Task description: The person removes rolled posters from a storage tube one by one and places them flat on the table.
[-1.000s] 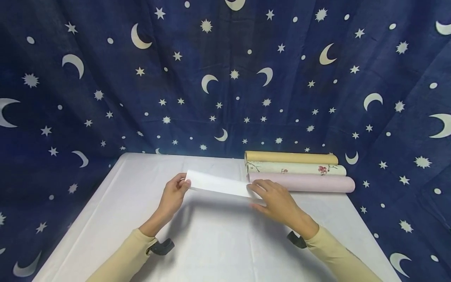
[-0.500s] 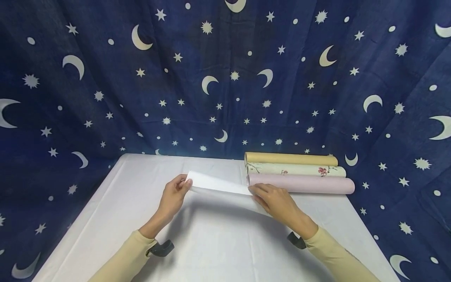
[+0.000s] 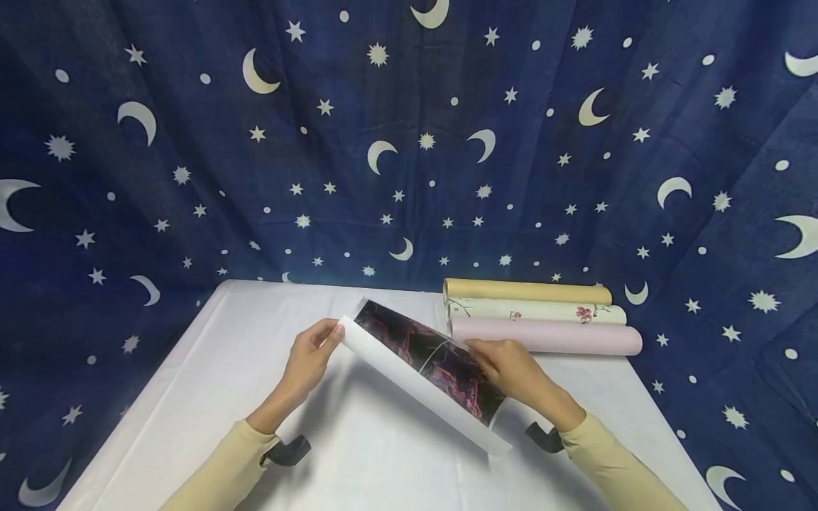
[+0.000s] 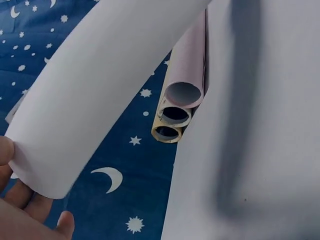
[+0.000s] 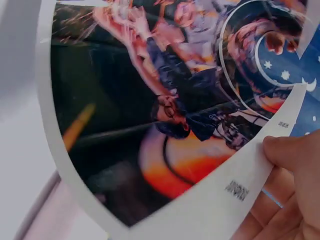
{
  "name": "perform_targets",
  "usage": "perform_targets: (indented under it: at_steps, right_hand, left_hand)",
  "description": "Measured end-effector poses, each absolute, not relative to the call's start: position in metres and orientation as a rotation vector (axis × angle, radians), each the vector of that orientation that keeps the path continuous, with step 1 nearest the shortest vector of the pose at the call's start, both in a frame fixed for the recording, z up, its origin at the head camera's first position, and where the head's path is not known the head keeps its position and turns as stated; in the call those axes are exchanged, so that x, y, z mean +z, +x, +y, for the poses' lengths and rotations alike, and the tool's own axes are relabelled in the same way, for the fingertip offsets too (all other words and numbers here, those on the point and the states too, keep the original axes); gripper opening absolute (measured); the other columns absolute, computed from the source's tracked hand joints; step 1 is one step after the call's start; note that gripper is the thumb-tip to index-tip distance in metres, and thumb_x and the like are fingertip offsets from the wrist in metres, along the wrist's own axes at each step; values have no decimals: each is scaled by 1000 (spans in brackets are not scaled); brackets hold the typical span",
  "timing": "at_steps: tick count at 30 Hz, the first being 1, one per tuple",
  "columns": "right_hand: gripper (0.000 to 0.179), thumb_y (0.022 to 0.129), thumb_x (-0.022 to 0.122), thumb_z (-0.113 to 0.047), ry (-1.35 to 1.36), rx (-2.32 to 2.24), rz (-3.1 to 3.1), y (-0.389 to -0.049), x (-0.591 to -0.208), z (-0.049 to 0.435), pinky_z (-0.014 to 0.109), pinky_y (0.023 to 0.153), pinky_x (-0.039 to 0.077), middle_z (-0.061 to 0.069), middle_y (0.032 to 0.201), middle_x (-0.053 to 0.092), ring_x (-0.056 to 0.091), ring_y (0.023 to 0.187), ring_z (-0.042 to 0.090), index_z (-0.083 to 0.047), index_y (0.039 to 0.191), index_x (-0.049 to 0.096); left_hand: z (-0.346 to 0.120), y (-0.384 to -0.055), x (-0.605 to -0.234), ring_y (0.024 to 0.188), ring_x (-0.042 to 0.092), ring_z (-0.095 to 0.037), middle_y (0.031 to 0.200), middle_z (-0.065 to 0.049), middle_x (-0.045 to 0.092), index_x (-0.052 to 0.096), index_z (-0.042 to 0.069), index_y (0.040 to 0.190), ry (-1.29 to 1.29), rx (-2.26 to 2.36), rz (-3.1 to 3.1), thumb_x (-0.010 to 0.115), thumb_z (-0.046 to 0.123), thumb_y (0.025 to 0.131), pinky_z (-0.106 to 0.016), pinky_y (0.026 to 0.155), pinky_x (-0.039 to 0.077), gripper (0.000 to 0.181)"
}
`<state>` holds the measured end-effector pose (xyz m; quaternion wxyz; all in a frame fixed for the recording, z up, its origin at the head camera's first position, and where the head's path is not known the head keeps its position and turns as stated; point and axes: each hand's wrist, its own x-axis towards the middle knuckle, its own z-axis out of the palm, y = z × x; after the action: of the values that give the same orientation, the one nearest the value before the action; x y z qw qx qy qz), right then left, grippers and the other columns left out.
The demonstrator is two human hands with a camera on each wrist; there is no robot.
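Between my hands, above the table, is a glossy poster (image 3: 393, 337) with a dark, reddish print and white borders. It is curved, and its plain white back (image 4: 95, 100) faces the left wrist camera. My left hand (image 3: 312, 358) pinches the poster's left end between thumb and fingers. My right hand (image 3: 517, 369) grips the far right border; the right wrist view shows the thumb (image 5: 280, 150) on the printed side and fingers behind. That view also shows a pictured person and small printed codes on the border.
Three rolls lie side by side at the back right: a yellow roll (image 3: 530, 291), a floral roll (image 3: 543, 310) and a pink roll (image 3: 549, 335). A white cloth covers the table (image 3: 192, 383). Behind hangs a blue curtain (image 3: 409, 177) with moons and stars.
The poster has opened out: its printed face shows now, where only white showed before. Its near edge has swung down to the right. My right hand has moved slightly right, my left barely.
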<state>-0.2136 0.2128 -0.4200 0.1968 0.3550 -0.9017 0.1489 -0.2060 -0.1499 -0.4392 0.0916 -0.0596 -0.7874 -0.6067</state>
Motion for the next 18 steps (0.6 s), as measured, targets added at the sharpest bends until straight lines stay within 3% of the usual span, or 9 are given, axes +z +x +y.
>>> perform_targets:
  at_steps: [4, 8, 12, 18]
  right_hand:
    - [20, 92, 64, -7, 964, 620, -2596, -213, -420, 214, 22, 59, 51, -7, 68, 67, 47, 54, -7, -10, 111, 72]
    - [17, 95, 61, -8, 935, 724, -2604, -213, -422, 215, 24, 64, 54, -8, 73, 68, 57, 63, -6, -11, 108, 72]
    - [17, 96, 59, -9, 880, 824, -2604, -213, -423, 213, 26, 66, 57, -4, 83, 74, 66, 74, 1, -11, 108, 72]
    - [19, 99, 55, -13, 702, 1089, -2642, -212, -428, 204, 21, 39, 48, 6, 84, 75, 60, 51, 1, -11, 110, 71]
  left_hand:
    - [-153, -208, -439, 137, 48, -30, 137, -11, 60, 59, 8, 129, -257, -1803, -2316, 49, 36, 103, -52, 115, 35, 40]
    - [-151, -210, -436, 148, 31, -29, 158, -7, 36, 39, 13, 148, -265, -1930, -2260, 44, 32, 105, -51, 120, 27, 47]
    - [-141, -208, -435, 149, 26, -32, 164, -7, 15, 16, 20, 156, -182, -2091, -2199, 52, 26, 102, -55, 120, 25, 65]
    - [-117, -198, -444, 148, 28, -37, 165, -8, 2, -4, 28, 156, -79, -2239, -2205, 67, 25, 93, -56, 116, 30, 95]
